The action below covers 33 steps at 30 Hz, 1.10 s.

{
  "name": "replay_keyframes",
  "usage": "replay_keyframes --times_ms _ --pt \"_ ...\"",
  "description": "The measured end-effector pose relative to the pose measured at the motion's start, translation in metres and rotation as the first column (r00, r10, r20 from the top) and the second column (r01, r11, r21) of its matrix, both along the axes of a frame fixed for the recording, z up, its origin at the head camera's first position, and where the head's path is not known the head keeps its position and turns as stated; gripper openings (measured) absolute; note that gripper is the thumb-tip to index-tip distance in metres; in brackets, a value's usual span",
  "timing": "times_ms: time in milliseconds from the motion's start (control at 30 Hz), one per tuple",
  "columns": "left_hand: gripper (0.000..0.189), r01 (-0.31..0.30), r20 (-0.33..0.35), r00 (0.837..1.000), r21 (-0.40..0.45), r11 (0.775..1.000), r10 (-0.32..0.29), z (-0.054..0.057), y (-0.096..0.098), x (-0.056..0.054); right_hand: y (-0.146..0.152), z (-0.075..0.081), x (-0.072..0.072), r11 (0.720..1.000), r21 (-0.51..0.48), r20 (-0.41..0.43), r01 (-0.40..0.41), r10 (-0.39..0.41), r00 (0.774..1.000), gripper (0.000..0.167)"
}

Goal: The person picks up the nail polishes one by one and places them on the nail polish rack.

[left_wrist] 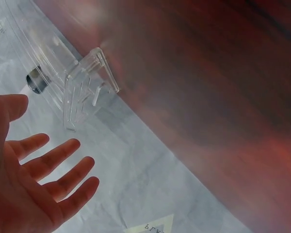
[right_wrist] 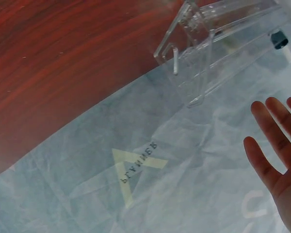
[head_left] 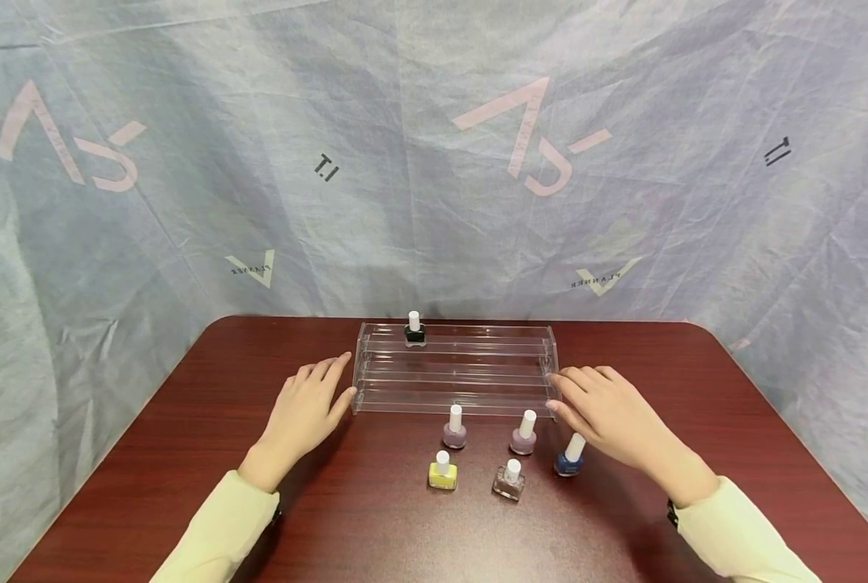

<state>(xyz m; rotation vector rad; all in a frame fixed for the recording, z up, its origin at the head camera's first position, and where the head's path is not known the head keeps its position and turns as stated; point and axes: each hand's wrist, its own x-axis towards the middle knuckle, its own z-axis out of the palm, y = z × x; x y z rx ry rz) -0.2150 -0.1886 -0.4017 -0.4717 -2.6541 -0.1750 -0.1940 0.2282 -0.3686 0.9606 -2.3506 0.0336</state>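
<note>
A clear acrylic tiered rack (head_left: 452, 374) stands at the back middle of the table. On its top tier, left of centre, sits a dark nail polish bottle (head_left: 415, 332) with a white cap. My left hand (head_left: 304, 411) is at the rack's left end, fingers extended, fingertips right by the side panel. At the opposite end my right hand (head_left: 612, 411) has its fingers spread along the right side panel. In the left wrist view the fingers (left_wrist: 63, 154) are straight and apart, holding nothing. The right wrist view likewise shows straight fingers (right_wrist: 276, 131) with nothing in them.
Before the rack stand two mauve polish bottles (head_left: 454, 433) (head_left: 524, 437), a yellow bottle (head_left: 443, 474), a brownish glitter bottle (head_left: 509, 482) and a blue bottle (head_left: 569, 460) close under my right hand. A grey printed cloth (head_left: 405, 227) hangs behind the dark red table (head_left: 376, 518).
</note>
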Motion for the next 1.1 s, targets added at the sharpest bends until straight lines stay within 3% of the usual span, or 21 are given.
replay_keyframes --times_ms 600,833,1100 --pt "0.051 0.001 0.037 0.999 -0.020 1.000 0.000 0.001 0.012 -0.008 -0.027 0.000 0.003 0.992 0.072 -0.062 -0.108 0.112 0.992 0.034" --pt "0.048 0.001 0.036 0.999 -0.042 0.999 0.001 -0.002 0.015 -0.011 -0.034 -0.005 0.004 0.988 0.092 -0.064 -0.128 0.134 0.989 0.036" --pt "0.048 0.003 0.042 0.999 -0.064 0.998 -0.001 -0.004 0.018 -0.014 -0.036 -0.011 0.004 0.983 0.145 -0.034 -0.116 0.122 0.992 0.026"
